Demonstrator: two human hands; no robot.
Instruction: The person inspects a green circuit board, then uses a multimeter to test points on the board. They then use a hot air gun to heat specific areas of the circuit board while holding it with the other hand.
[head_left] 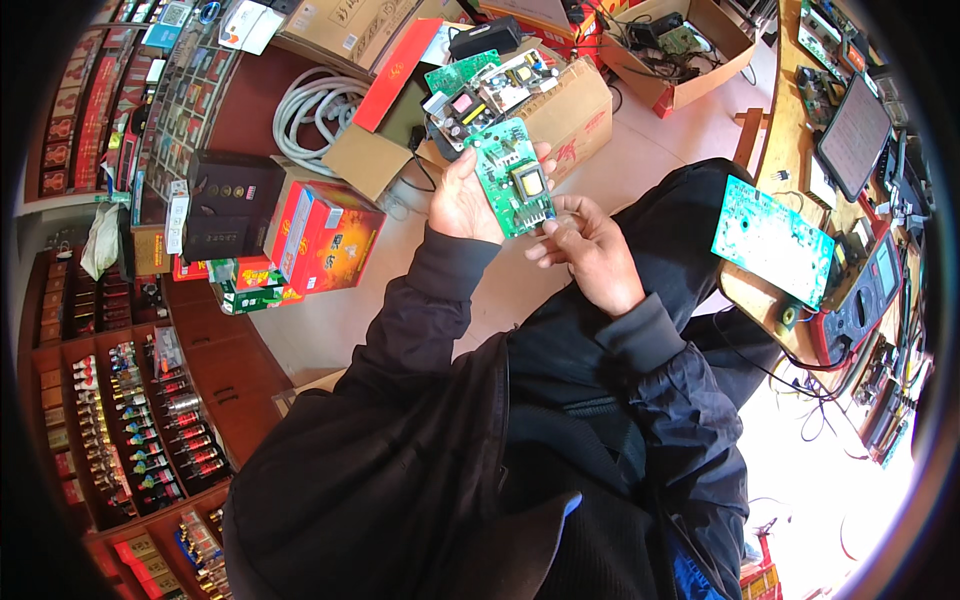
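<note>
Between my two hands is a green circuit board (503, 172) with a yellow-topped transformer and a white connector strip, its component side facing up. My left hand (467, 198) supports it from the left, thumb along the edge and fingertips showing past the far right side. The fingers of my right hand (592, 250) pinch the board's near right corner. Just beyond it, more circuit boards (460, 110) are heaped on an open cardboard box (575, 112), partly covered by the held board.
On the right, a wooden table (752, 290) bears a larger green board (772, 240), a red-and-dark multimeter (860, 305) and a tablet (855, 137). A red-edged box of electronics (690, 95) stands far right. Left are coiled grey hose (300, 115), a red-orange carton (340, 235) and bottle shelves (140, 420).
</note>
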